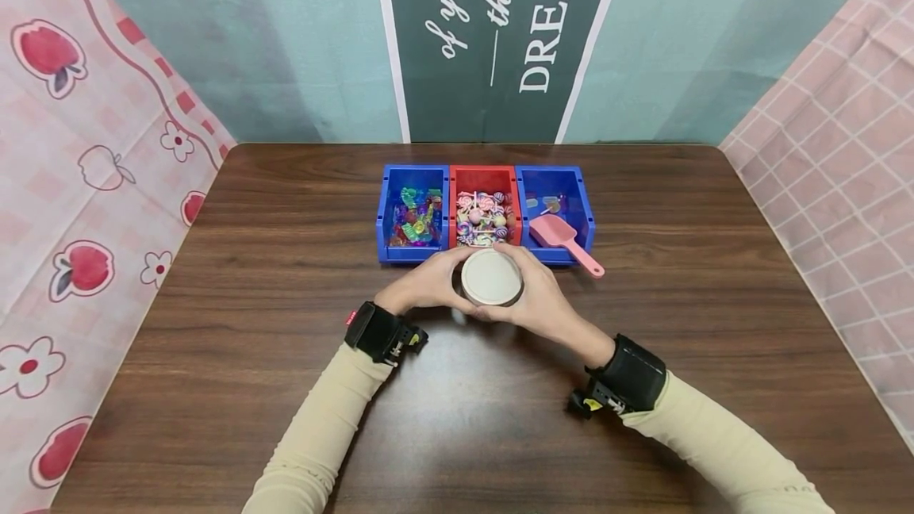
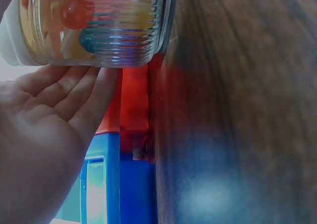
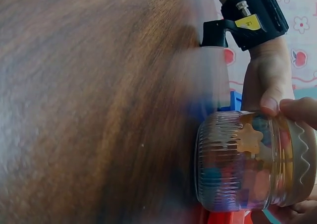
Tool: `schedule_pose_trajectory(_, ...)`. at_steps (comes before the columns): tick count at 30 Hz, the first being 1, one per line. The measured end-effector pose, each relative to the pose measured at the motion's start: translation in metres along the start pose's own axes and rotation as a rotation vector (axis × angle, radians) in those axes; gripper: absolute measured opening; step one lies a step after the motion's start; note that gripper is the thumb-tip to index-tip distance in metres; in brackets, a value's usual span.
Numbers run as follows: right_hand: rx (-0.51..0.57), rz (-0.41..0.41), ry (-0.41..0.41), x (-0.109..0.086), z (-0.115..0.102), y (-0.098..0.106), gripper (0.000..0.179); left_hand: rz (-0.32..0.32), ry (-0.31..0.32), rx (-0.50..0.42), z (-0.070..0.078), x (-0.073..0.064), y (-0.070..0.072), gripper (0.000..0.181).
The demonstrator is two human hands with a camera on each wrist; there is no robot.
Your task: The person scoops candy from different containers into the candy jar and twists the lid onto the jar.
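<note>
A ribbed glass jar [image 3: 223, 164] with a pale lid [image 1: 491, 278] is between my two hands, in front of the bins. Colourful pieces fill it, among them an orange star-shaped one [image 3: 249, 139]. My left hand [image 1: 432, 280] curves round the jar's left side, its fingers behind the glass in the left wrist view. From the right, my right hand [image 1: 540, 300] grips the jar at the lid, the thumb on the near side. Both thumbs meet near the lid's front edge. The jar's base is at the tabletop; whether it touches is hard to tell.
Behind the jar stand a left blue bin [image 1: 382, 220] of translucent colourful pieces, a red bin [image 1: 481, 177] of lollipop-like pieces and a right blue bin [image 1: 581, 197] with a few pieces. A pink scoop [image 1: 564, 240] leans over its front edge. Brown wood tabletop [image 1: 286, 260] surrounds them.
</note>
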State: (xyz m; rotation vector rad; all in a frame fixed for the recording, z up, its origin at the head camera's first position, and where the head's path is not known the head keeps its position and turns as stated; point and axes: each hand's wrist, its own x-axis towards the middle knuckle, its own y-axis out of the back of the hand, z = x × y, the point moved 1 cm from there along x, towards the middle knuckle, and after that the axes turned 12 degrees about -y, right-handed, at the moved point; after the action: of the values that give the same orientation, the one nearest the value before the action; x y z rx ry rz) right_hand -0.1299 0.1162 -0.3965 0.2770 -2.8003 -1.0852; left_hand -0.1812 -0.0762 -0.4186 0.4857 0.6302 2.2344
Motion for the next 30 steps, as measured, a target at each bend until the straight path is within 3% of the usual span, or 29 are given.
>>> schedule_pose_trajectory(7,-0.036,-0.036,0.002,-0.001,-0.001,0.0,0.089,-0.016,-0.011,-0.004,0.001,-0.001,0.001,0.089)
schedule_pose_trajectory(15,-0.22,-0.056,-0.008,0.003,-0.01,0.005,0.097,-0.022,-0.007,-0.006,0.0,0.001,0.0,0.09)
schedule_pose_trajectory(19,-0.303,-0.152,0.038,0.009,-0.017,0.017,0.1,-0.021,-0.007,-0.001,0.0,0.002,-0.001,0.092)
schedule_pose_trajectory(25,-0.343,-0.337,0.165,0.014,-0.031,0.038,0.081,-0.022,-0.003,-0.002,0.002,0.002,0.0,0.094)
schedule_pose_trajectory(30,-0.408,-0.409,0.165,0.017,-0.042,0.044,0.071,-0.025,0.01,0.0,0.002,0.001,-0.001,0.094)
